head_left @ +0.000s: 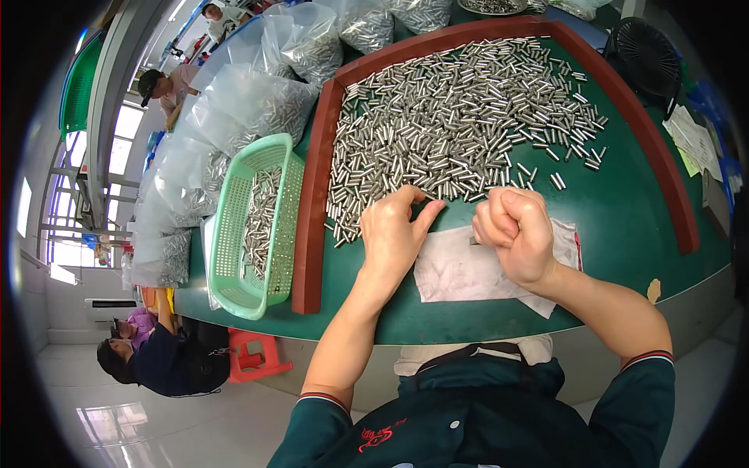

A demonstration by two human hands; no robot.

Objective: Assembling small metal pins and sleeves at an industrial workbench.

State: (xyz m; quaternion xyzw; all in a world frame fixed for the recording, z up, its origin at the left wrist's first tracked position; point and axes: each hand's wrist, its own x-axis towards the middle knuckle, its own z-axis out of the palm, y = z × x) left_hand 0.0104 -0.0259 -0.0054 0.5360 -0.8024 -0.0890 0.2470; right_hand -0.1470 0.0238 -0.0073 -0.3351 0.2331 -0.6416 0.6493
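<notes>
Where the view bends toward its left rim, people [156,355] sit low by a red plastic stool [253,352] on a pale glossy floor, and another person [168,86] works farther back. Next come clear plastic bags [250,101] stuffed with small metal cylinders, piled along the left end of the green surface [624,210]. Just right of them lies a mint-green plastic basket [234,234], long and perforated, with a layer of the same cylinders inside; it lies against the left wall of a shallow red-brown wooden frame [310,226] that borders the surface on three sides.

Inside the frame a broad heap of short silver metal cylinders [460,117] spreads across the green top, thickest at the left and thinning to scattered pieces at the right. The left hand [394,234] rests at the heap's near edge, its fingers [406,201] curled down onto the closest cylinders and its thumb stretched out to the right; the grip is loose and partly open, and whether it has a cylinder pinched cannot be told. A creased white paper sheet [460,269] lies beneath and between the hands. The right hand [519,230] hovers above that sheet, just clear of the heap, its grip closed into a fist; what it holds is hidden.

At the far right stand a black fan [646,54] and some papers [694,140].
</notes>
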